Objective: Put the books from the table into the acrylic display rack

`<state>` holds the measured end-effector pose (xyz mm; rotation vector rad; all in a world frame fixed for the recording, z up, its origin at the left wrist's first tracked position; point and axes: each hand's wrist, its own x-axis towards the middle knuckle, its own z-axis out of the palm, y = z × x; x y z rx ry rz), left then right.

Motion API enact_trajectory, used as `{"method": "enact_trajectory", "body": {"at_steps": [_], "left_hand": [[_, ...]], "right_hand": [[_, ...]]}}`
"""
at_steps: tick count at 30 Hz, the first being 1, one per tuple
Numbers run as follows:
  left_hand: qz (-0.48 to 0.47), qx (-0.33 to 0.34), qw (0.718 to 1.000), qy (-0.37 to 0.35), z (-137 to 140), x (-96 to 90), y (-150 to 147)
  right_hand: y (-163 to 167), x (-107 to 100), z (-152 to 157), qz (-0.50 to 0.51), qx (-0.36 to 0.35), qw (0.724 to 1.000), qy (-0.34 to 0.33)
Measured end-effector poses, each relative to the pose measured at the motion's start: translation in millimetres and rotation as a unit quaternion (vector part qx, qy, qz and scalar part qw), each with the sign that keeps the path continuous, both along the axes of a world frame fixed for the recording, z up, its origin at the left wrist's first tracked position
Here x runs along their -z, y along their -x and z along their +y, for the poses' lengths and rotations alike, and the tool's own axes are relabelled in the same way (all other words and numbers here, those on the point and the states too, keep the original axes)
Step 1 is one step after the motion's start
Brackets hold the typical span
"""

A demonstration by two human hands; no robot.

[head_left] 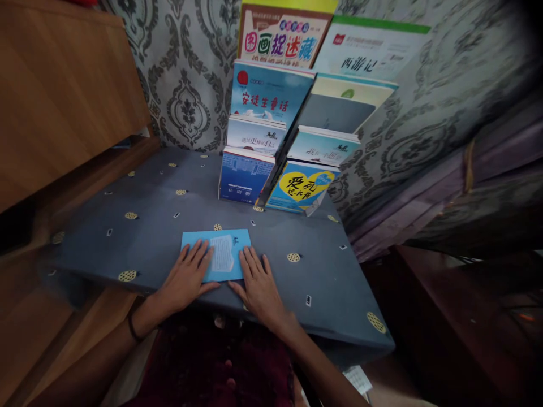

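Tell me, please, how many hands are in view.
2: the left hand on the left part of the light-blue booklet, the right hand at its right edge.

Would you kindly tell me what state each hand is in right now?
Left hand: open, resting on the left part of the light blue book.
Right hand: open, resting on the book's right edge.

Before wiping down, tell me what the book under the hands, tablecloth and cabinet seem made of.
Book: smooth paper or card, judging by crisp corners and print. Tablecloth: probably matte fabric, draping over the edge. Cabinet: low-sheen wood or laminate, showing brown grain.
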<state>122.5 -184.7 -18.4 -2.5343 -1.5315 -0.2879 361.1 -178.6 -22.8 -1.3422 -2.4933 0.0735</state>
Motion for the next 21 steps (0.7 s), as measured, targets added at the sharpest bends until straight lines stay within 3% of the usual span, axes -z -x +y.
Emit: {"method": "enact_trajectory", "body": {"at_steps": [5,11,14,17,21], "left_hand": [[0.077,0.054,0.995,0.019,3,-8.9,1],[0.14,0.087,0.985,-0.04,-4,-4.5,-12],[0.15,0.136,0.978,-0.049,0,-14.8,-10],[0.13,0.16,0.978,-0.012,6,-33.1,-5],[0.03,0.158,0.986,0.052,7,-51.5,0]], "right_hand": [[-2,-4,-15,0.006,-0.008,1.0,-0.008],[-1,-7,-21,0.021,-0.003,1.0,-0.013],[-3,-11,-12,0.049,-0.011,0.999,-0.003],[-12,-18,4,0.108,-0.026,0.994,0.016],[-28,-29,28,0.202,-0.052,0.976,0.068]]}}
